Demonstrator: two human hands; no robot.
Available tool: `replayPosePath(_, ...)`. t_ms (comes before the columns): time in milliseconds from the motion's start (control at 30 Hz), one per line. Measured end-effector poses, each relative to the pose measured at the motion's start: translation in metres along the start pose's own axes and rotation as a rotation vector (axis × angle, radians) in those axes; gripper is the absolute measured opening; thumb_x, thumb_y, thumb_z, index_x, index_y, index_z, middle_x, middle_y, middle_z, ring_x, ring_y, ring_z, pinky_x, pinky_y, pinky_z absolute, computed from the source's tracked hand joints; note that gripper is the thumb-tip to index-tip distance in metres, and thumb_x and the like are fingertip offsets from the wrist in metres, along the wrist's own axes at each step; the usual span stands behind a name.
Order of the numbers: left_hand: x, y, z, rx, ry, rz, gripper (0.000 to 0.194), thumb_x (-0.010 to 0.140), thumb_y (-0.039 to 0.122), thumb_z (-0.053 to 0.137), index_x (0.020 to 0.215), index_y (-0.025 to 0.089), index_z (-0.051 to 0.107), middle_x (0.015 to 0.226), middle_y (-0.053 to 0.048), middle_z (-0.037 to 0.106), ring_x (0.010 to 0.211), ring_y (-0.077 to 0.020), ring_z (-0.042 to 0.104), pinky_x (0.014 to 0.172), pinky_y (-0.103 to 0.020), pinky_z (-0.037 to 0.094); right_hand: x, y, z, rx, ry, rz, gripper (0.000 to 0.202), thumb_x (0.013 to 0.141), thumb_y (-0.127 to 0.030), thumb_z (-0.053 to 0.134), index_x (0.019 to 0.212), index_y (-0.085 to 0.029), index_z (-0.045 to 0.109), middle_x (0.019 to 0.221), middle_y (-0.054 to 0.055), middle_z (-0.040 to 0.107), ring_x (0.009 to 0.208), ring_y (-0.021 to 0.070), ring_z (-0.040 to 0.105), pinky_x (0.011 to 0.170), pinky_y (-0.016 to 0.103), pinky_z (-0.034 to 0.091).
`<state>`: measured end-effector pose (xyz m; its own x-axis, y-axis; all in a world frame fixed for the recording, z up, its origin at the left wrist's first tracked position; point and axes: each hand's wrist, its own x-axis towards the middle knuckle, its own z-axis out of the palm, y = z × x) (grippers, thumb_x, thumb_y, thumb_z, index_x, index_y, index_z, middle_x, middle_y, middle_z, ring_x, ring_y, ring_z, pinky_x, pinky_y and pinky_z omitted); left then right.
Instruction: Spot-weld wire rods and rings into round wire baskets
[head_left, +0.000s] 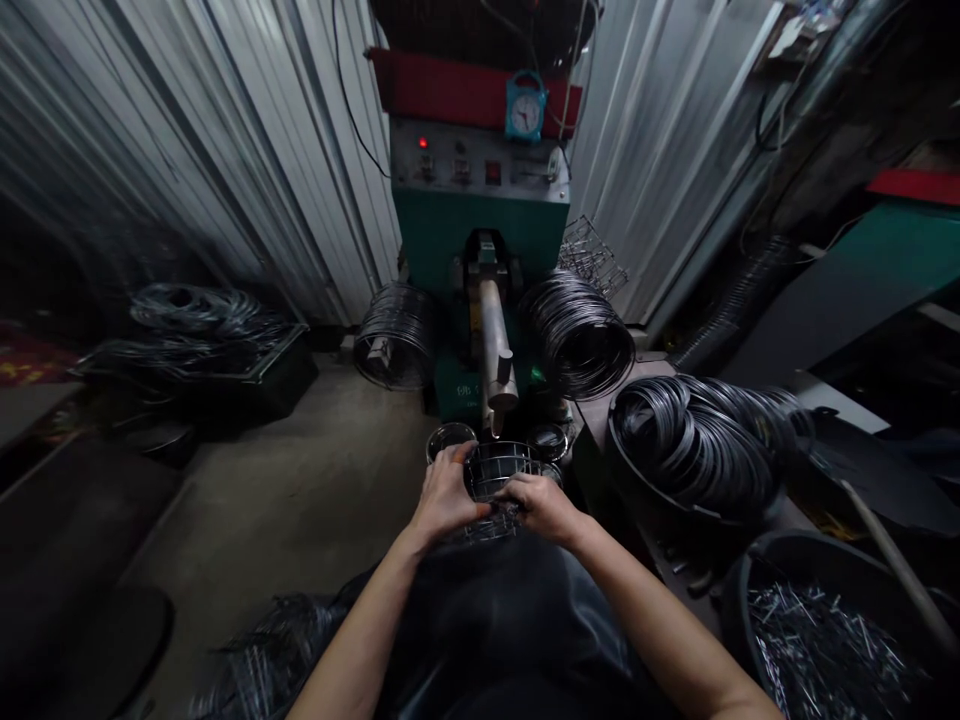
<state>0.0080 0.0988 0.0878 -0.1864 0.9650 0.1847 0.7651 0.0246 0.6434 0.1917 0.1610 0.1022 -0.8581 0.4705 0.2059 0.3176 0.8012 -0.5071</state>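
Note:
A round wire basket (pixel 504 462) sits between my hands, just below the blunt tip of the spot welder's metal arm (pixel 495 340). My left hand (pixel 448 492) grips the basket's left side, its thumb pointing inward along the near edge. On the near right edge, my right hand (pixel 541 503) is closed with bent fingers on the wire; the fingertips are partly hidden. Small wire rings stand close by, one ring (pixel 450 438) beyond my left hand and another ring (pixel 547 441) beyond my right.
Wire coils hang on either side of the green machine (pixel 420 230), a left coil (pixel 396 335) and a right coil (pixel 581 330). To the right are a heaped wire bundle (pixel 697 440) and a tub (pixel 772 545) of short wire pieces. A dark crate (pixel 285 375) of wire stands left.

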Motion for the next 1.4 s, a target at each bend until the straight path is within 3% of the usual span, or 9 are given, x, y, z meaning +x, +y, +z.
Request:
replayPosePath(167, 0.0, -0.003, 0.001, -0.076, 0.064, 0.04, 0.084, 0.049, 0.025, 0.075, 0.125, 0.022, 0.04, 0.118, -0.009, 0.052, 0.111, -0.0292, 0.051, 0.093, -0.044, 0.043, 0.004, 0.003, -0.002, 0.007, 0.005, -0.019, 0.028, 0.071, -0.005, 0.059, 0.093, -0.019, 0.066, 0.088, 0.005, 0.067, 0.078, 0.017, 0.065, 0.068, 0.024, 0.049)
replayPosePath(400, 0.0, -0.001, 0.0, -0.076, 0.07, 0.1, 0.051, 0.048, 0.021, 0.072, 0.097, 0.02, 0.056, 0.122, -0.01, 0.052, 0.115, -0.0313, 0.049, 0.094, -0.044, 0.045, 0.003, 0.004, -0.003, 0.02, 0.022, -0.02, 0.032, 0.068, -0.001, 0.057, 0.093, -0.02, 0.066, 0.088, 0.004, 0.067, 0.08, 0.0163, 0.065, 0.069, 0.023, 0.049)
replayPosePath(533, 0.017, 0.0, -0.005, -0.081, 0.081, 0.073, 0.051, 0.048, 0.022, 0.073, 0.096, 0.021, 0.057, 0.117, -0.007, 0.054, 0.112, -0.0287, 0.051, 0.094, -0.041, 0.045, 0.018, 0.008, -0.011, -0.007, 0.022, -0.001, 0.038, 0.064, 0.003, 0.055, 0.092, -0.02, 0.066, 0.09, 0.004, 0.067, 0.083, 0.0163, 0.064, 0.072, 0.023, 0.048)
replayPosePath(733, 0.029, 0.006, -0.011, -0.07, 0.047, 0.038, 0.046, 0.05, 0.033, 0.077, 0.09, 0.021, 0.058, 0.101, -0.005, 0.059, 0.097, -0.0256, 0.056, 0.081, -0.037, 0.049, 0.029, 0.015, -0.012, 0.01, 0.075, 0.001, 0.028, 0.069, 0.0, 0.057, 0.087, -0.019, 0.066, 0.088, 0.003, 0.068, 0.082, 0.0159, 0.064, 0.072, 0.023, 0.048)
replayPosePath(933, 0.037, 0.01, -0.01, -0.012, 0.112, -0.013, 0.045, 0.052, 0.024, 0.074, 0.094, 0.022, 0.058, 0.11, -0.006, 0.056, 0.103, -0.0262, 0.053, 0.085, -0.037, 0.046, 0.033, 0.021, -0.006, -0.059, 0.122, 0.1, 0.036, 0.069, 0.0, 0.054, 0.095, -0.021, 0.067, 0.096, 0.004, 0.068, 0.09, 0.0185, 0.064, 0.078, 0.025, 0.048)
replayPosePath(1033, 0.047, 0.008, -0.008, -0.024, 0.103, -0.043, 0.044, 0.053, 0.028, 0.075, 0.094, 0.021, 0.059, 0.106, -0.006, 0.058, 0.102, -0.0264, 0.053, 0.084, -0.036, 0.046, 0.04, 0.022, -0.006, -0.009, 0.192, 0.154, 0.032, 0.072, -0.003, 0.055, 0.093, -0.023, 0.067, 0.1, 0.005, 0.067, 0.092, 0.0189, 0.063, 0.081, 0.027, 0.048)
replayPosePath(1133, 0.052, 0.004, -0.007, -0.047, 0.111, -0.023, 0.043, 0.053, 0.031, 0.077, 0.092, 0.021, 0.06, 0.103, -0.005, 0.058, 0.1, -0.025, 0.054, 0.084, -0.035, 0.045, 0.033, 0.018, -0.004, 0.149, 0.365, 0.175, 0.025, 0.075, -0.013, 0.06, 0.099, -0.022, 0.065, 0.108, 0.007, 0.065, 0.096, 0.0196, 0.061, 0.084, 0.03, 0.047)
replayPosePath(1267, 0.056, 0.0, -0.007, -0.031, 0.132, -0.024, 0.047, 0.05, 0.025, 0.077, 0.093, 0.023, 0.06, 0.111, -0.005, 0.056, 0.107, -0.0258, 0.051, 0.088, -0.035, 0.044, -0.006, 0.014, 0.009, 0.535, 0.585, 0.471, 0.025, 0.071, -0.031, 0.068, 0.093, -0.019, 0.063, 0.082, 0.003, 0.065, 0.074, 0.0165, 0.06, 0.068, 0.028, 0.049)
replayPosePath(1400, 0.066, -0.003, -0.009, 0.002, 0.103, -0.077, 0.046, 0.054, 0.027, 0.073, 0.098, 0.022, 0.059, 0.113, -0.005, 0.056, 0.107, -0.0249, 0.051, 0.086, -0.033, 0.044, -0.05, 0.021, 0.028, 1.052, 0.515, 0.883, 0.03, 0.064, -0.037, 0.071, 0.082, -0.016, 0.059, 0.056, -0.005, 0.052, 0.041, 0.0063, 0.041, 0.037, 0.017, 0.029)
